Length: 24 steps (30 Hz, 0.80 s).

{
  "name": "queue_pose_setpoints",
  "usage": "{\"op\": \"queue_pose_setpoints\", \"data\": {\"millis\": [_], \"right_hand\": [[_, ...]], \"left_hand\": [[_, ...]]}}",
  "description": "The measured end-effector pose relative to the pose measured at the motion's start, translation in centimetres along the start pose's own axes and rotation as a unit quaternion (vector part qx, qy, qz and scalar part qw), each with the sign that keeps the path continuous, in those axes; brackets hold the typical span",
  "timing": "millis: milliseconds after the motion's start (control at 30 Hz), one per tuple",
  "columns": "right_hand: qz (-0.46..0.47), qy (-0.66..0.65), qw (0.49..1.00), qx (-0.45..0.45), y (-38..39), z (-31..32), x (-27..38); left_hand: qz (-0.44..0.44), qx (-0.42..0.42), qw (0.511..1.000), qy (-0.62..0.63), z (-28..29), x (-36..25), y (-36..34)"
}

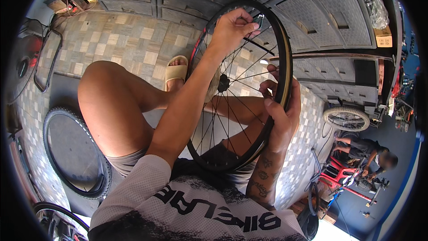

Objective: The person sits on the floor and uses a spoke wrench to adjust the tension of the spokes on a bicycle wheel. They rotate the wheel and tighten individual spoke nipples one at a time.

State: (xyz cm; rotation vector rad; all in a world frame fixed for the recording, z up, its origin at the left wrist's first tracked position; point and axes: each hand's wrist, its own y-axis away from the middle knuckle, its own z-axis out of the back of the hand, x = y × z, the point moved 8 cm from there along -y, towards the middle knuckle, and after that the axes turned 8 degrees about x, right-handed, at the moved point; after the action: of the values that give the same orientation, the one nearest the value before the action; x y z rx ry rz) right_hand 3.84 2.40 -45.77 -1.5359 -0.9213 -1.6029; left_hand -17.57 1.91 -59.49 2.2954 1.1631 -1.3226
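A spoked bicycle wheel (224,84) with a black rim stands tilted between my legs. My left hand (232,27) is at the upper part of the wheel, thumb and fingers pinched around a small dark, shiny piece (258,19); its exact kind cannot be made out. Below those fingertips a short, thick black bar (260,46) slants across the spokes. My right hand (284,111) wraps the rim on the right side, its fingers reaching through among the spokes. A tan strip (287,69) runs along the outside of the rim.
A loose bicycle tyre (50,151) lies on the floor at left, near a fan (24,67). Grey drawer cabinets (307,13) line the far side. At right, another wheel (347,118) leans there, and a person (363,154) sits by a red stool (335,173).
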Motion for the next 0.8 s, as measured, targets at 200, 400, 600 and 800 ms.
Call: {"op": "queue_pose_setpoints", "data": {"millis": [200,400,600,800], "right_hand": [[-0.010,-0.006,1.000,-0.007,0.1,0.0,0.1],[-0.003,-0.005,1.000,-0.005,0.1,0.0,-0.1],[0.001,-0.004,1.000,0.003,-0.1,0.1,-0.3],[0.005,-0.001,1.000,0.003,-0.1,-0.1,-0.3]], "left_hand": [[-0.046,-0.002,0.999,0.010,-0.4,0.0,0.1],[-0.091,-0.017,0.996,-0.001,-1.3,0.0,0.9],[-0.113,-0.015,0.992,0.052,-1.6,-0.1,0.7],[-0.094,0.023,0.993,0.072,-1.5,0.0,0.4]]}}
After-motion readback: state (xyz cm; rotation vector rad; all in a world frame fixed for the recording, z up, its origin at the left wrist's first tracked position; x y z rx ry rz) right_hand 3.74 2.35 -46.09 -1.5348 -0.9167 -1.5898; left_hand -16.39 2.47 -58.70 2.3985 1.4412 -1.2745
